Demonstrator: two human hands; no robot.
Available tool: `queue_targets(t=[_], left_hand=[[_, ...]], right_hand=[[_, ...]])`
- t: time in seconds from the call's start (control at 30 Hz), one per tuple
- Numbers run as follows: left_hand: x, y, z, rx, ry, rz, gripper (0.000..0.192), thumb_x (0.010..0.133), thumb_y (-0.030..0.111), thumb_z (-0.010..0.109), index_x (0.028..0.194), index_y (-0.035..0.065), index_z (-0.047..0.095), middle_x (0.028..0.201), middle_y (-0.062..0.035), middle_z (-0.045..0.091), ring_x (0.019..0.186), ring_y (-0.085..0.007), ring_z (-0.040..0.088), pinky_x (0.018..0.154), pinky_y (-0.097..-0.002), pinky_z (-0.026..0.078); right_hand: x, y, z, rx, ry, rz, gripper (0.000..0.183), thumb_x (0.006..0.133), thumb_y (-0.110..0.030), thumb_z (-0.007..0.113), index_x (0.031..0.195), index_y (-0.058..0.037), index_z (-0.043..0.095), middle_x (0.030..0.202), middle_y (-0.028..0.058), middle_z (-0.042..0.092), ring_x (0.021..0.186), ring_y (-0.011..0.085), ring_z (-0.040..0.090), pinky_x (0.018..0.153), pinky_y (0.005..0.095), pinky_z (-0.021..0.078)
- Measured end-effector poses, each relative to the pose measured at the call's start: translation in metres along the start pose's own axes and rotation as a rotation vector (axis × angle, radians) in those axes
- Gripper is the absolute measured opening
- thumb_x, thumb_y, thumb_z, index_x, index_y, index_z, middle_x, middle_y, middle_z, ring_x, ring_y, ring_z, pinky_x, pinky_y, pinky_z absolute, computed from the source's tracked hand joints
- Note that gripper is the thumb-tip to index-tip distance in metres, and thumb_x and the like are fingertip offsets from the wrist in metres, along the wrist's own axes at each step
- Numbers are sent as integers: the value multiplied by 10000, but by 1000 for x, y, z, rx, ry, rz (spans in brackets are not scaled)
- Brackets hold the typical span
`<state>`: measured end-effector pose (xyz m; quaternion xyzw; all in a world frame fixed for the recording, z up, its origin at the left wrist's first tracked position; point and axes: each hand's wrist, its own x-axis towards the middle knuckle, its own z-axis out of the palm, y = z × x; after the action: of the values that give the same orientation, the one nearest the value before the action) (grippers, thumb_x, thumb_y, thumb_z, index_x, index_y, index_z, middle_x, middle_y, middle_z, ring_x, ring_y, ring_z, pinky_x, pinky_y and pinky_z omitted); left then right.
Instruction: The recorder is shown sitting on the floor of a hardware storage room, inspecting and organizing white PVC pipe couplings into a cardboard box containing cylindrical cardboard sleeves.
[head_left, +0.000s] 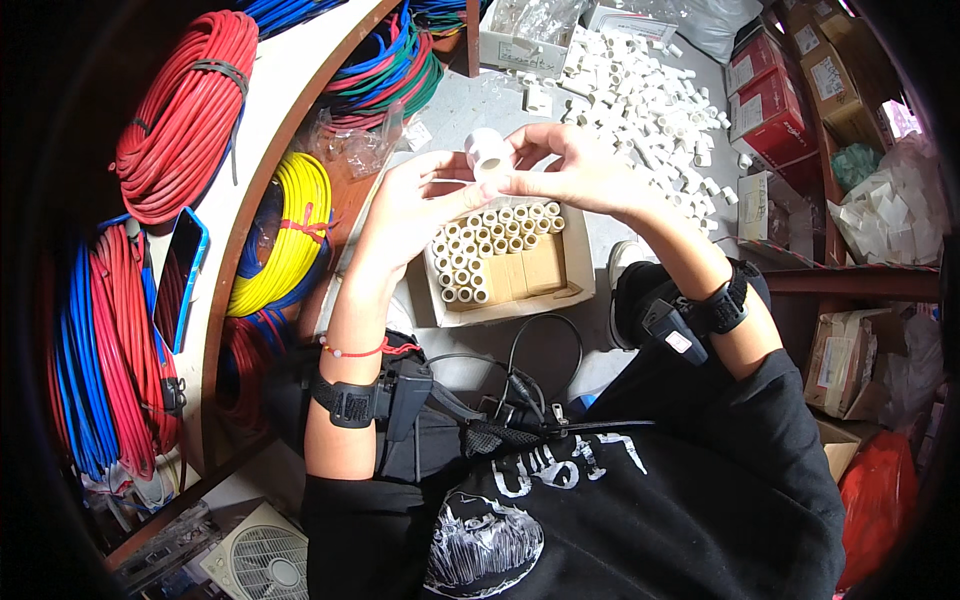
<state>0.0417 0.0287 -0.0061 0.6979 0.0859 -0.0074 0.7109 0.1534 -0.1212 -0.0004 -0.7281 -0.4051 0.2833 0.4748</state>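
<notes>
A white plastic pipe fitting (486, 154), its open end towards me, is held up between my two hands. My left hand (427, 202) grips it from the left with thumb and fingers. From the right, the fingers and thumb of my right hand (577, 169) close on the same piece. Just below my hands a shallow cardboard box (517, 309) sits on the floor. Rows of smaller white fittings (459, 259) stand on end in it, along the left and far sides. Bare cardboard shows at its near right. A heap of loose white fittings (645, 97) spreads over the floor beyond my right hand.
Cable coils, red (187, 112) and yellow (289, 232), and a phone (180, 281) lie on shelves at left. A carton (525, 45) stands at the back. Red boxes (772, 97) and a shelf rail (855, 283) line the right. A black cable (544, 319) loops before my lap.
</notes>
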Motion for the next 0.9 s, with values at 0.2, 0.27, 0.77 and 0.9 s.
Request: queue_targets(t=[0.2, 0.27, 0.77, 0.9], left_hand=[[0, 1, 1, -51, -2, 29, 372, 707, 127, 598, 1015, -38, 470, 972, -76, 516, 907, -115, 465, 796, -219, 352], [-1, 2, 2, -1, 31, 3, 351, 730, 170, 577, 1000, -34, 483, 947, -59, 520, 888, -102, 463, 779, -209, 350], [-2, 3, 3, 113, 94, -127, 373, 749, 401, 482, 918, 72, 528, 807, -7, 530, 782, -80, 490, 705, -216, 326], [-3, 3, 4, 92, 95, -146, 382, 747, 401, 476, 927, 66, 524, 814, -11, 531, 791, -85, 490, 712, -219, 328]], right_hand=[[3, 6, 2, 71, 5, -48, 375, 651, -350, 627, 770, -3, 551, 670, 48, 548, 632, 92, 505, 593, 218, 410], [2, 6, 5, 72, 19, -13, 358, 673, -345, 606, 761, -2, 554, 653, 41, 539, 614, 87, 490, 582, 214, 400], [4, 10, 9, 100, 20, 41, 486, 693, -484, 520, 729, -1, 566, 514, -14, 424, 506, 62, 382, 455, 208, 309], [4, 7, 6, 73, -97, 130, 422, 767, -398, 474, 823, 16, 537, 753, 38, 541, 736, 86, 479, 701, 218, 368]])
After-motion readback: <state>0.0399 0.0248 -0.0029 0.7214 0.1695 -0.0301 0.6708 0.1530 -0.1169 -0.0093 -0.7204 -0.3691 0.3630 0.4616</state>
